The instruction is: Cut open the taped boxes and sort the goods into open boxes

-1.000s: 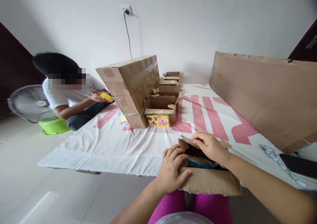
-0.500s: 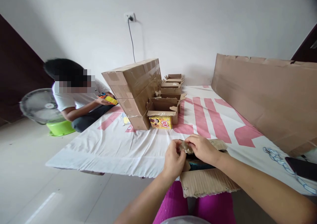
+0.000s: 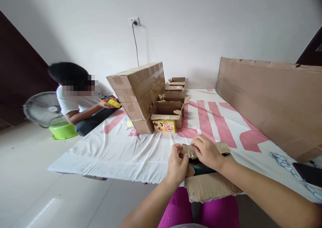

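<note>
At the table's near edge sits an open cardboard box, its front flap hanging down toward my lap. My left hand is closed, thumb and fingers pinching the left end of the taped far flap. Shiny brown tape covers part of that flap. My right hand is bent over the same flap with its fingers closed on the edge, close to the left hand. Inside the box lies something dark with a bluish-green sheen; my right hand and forearm partly cover it.
Stacked taped cartons stand left of centre, beside a row of open small boxes and a yellow printed box. A large cardboard panel leans at right near a phone. Another person sits left by a fan.
Both hands stay on the taped flap, which shows more widely between them now. My right hand has shifted slightly, and the view has tilted a little.
</note>
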`<action>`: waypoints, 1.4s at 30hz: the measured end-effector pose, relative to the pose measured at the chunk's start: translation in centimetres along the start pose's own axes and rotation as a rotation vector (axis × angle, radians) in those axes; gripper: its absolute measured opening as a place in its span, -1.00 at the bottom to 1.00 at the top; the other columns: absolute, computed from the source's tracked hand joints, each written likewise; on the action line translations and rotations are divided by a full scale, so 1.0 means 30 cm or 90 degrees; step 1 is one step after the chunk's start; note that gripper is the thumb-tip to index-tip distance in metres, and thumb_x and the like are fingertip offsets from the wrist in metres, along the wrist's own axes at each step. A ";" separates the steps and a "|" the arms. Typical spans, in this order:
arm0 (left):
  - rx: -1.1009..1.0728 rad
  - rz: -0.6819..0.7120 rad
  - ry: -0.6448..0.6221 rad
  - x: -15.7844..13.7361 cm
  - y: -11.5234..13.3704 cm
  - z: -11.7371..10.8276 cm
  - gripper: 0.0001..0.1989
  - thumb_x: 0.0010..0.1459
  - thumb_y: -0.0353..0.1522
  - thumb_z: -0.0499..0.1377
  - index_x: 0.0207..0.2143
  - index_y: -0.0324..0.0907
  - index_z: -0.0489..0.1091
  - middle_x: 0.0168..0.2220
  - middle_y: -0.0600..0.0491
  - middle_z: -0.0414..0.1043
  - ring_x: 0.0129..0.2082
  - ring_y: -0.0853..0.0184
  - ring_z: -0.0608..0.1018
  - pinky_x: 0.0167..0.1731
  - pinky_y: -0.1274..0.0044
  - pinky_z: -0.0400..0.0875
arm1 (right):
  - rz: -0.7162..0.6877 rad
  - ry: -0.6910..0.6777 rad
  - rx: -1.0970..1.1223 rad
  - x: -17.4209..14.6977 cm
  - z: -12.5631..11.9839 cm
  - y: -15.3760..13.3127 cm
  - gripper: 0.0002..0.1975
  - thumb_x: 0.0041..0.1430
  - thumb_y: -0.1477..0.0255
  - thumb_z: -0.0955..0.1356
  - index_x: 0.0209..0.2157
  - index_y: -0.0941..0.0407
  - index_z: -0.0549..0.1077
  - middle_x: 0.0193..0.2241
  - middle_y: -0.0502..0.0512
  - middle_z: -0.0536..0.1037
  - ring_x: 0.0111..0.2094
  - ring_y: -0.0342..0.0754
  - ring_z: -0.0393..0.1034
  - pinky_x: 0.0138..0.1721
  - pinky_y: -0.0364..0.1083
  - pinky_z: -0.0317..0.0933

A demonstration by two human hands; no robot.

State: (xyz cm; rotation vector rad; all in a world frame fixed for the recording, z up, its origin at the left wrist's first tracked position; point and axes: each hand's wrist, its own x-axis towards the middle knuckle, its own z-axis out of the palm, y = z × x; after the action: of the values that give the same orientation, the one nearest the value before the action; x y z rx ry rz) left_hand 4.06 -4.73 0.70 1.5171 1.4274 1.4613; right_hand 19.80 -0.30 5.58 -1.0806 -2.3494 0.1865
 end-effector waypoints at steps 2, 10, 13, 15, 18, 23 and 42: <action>-0.038 -0.015 0.006 0.003 0.003 0.002 -0.75 0.09 -0.44 0.13 -0.16 -0.12 0.19 -0.44 0.19 0.33 -0.44 0.36 0.43 -0.39 0.54 0.28 | -0.076 -0.013 0.006 -0.028 -0.008 -0.032 -0.82 0.11 0.57 0.33 -0.22 0.12 0.43 -0.20 0.13 0.49 -0.12 0.03 0.35 -0.04 0.02 0.29; -0.047 -0.008 0.023 0.004 0.018 0.007 -0.86 0.12 -0.40 0.09 -0.24 -0.13 0.19 -0.47 0.19 0.28 -0.48 0.39 0.42 -0.43 0.56 0.29 | -0.159 -0.006 -0.271 -0.018 0.069 -0.076 -0.79 0.24 0.64 0.23 -0.15 0.26 0.45 -0.32 0.22 0.57 -0.29 0.07 0.42 -0.27 0.03 0.32; -0.018 0.028 0.026 -0.004 0.004 0.003 -0.83 0.07 -0.46 0.09 -0.25 -0.13 0.20 -0.46 0.19 0.26 -0.47 0.39 0.41 -0.42 0.56 0.31 | -0.151 0.000 -0.292 0.011 0.078 -0.072 -0.84 0.26 0.61 0.24 -0.31 0.20 0.45 -0.43 0.15 0.54 -0.38 0.04 0.42 -0.37 -0.01 0.27; 0.017 0.059 0.049 -0.003 -0.004 -0.001 -0.76 0.01 -0.50 0.11 -0.23 -0.13 0.22 -0.41 0.15 0.27 -0.45 0.39 0.39 -0.41 0.55 0.32 | -0.157 0.002 -0.301 0.019 0.076 -0.069 -0.84 0.27 0.59 0.25 -0.36 0.17 0.43 -0.46 0.11 0.52 -0.41 0.01 0.41 -0.40 -0.03 0.24; 0.109 0.126 0.022 0.016 -0.003 -0.015 -0.62 -0.03 -0.57 0.09 -0.12 -0.14 0.29 -0.19 0.02 0.36 -0.35 0.36 0.44 -0.31 0.50 0.38 | -0.170 0.006 -0.312 0.011 0.074 -0.062 -0.85 0.28 0.60 0.25 -0.31 0.18 0.44 -0.43 0.12 0.54 -0.40 0.00 0.42 -0.38 -0.04 0.24; 0.230 0.157 -0.087 0.064 0.015 -0.042 -0.55 -0.07 -0.65 0.02 -0.15 -0.13 0.41 -0.25 0.02 0.48 -0.24 0.27 0.53 -0.21 0.45 0.41 | -0.180 0.010 -0.325 -0.026 0.055 -0.030 -0.81 0.32 0.60 0.22 -0.14 0.22 0.44 -0.31 0.17 0.57 -0.32 0.02 0.44 -0.31 -0.01 0.26; 0.095 0.126 -0.018 0.118 -0.001 -0.044 -0.83 0.06 -0.48 0.14 -0.27 -0.11 0.41 -0.34 0.08 0.43 -0.36 0.33 0.49 -0.33 0.50 0.37 | -0.061 0.032 -0.313 -0.091 -0.127 0.180 -0.75 0.26 0.57 0.28 -0.45 0.10 0.50 -0.49 0.03 0.53 -0.41 -0.08 0.41 -0.34 -0.10 0.18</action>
State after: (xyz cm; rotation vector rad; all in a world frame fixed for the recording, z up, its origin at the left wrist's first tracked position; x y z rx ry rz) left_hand 2.18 -1.74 2.07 1.8080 1.4313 1.4671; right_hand 26.84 0.94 5.82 -1.1656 -2.4568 -0.4716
